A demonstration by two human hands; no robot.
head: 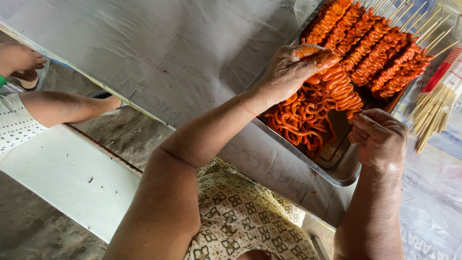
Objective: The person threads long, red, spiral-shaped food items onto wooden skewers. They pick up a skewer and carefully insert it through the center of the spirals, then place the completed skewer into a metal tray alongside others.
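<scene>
Skewer (pixel 342 91) spans both hands, above tray's near rim (pixel 308 163).

- Your tray (pixel 337 174) sits on the counter (pixel 159 48), straight ahead of you.
- Finished skewers (pixel 370 43) lie in its far end, loose strips (pixel 301 120) nearer you.
- Bare sticks (pixel 433 113) lie right of the tray.
- A bench (pixel 67 173) stands to your left.

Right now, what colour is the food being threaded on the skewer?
Bright orange-red, coiled strips; the head view shows it.
</scene>
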